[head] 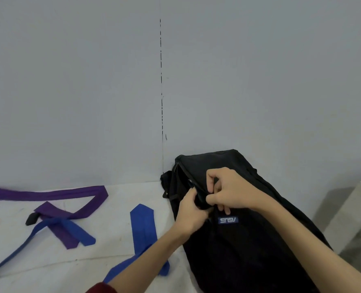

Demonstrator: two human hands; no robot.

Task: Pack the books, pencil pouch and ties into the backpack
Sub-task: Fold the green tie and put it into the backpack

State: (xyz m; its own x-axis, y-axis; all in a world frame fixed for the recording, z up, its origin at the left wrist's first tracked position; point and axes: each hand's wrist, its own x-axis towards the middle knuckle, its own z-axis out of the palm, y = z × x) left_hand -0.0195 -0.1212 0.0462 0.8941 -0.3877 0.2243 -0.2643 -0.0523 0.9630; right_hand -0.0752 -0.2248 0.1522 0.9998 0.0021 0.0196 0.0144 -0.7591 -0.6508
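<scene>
Black fabric backpack (249,240) lies flat on a white table surface (90,271), its far end against a grey wall (90,81); a small blue logo patch (228,220) sits on its upper face. Dark red sleeve cuff (101,288) shows nearest, left of the backpack. Blue tie (143,227) lies just left of the backpack, partly under the left forearm. Left hand (191,212) grips black material at the backpack's upper face, fingers curled round it. Right hand (228,191) pinches the same black piece just beyond the logo patch, thumb and fingers closed on it. Purple tie (54,195) lies well left of the backpack, crossed by a second blue tie (69,228). Books and pencil pouch not visible.
</scene>
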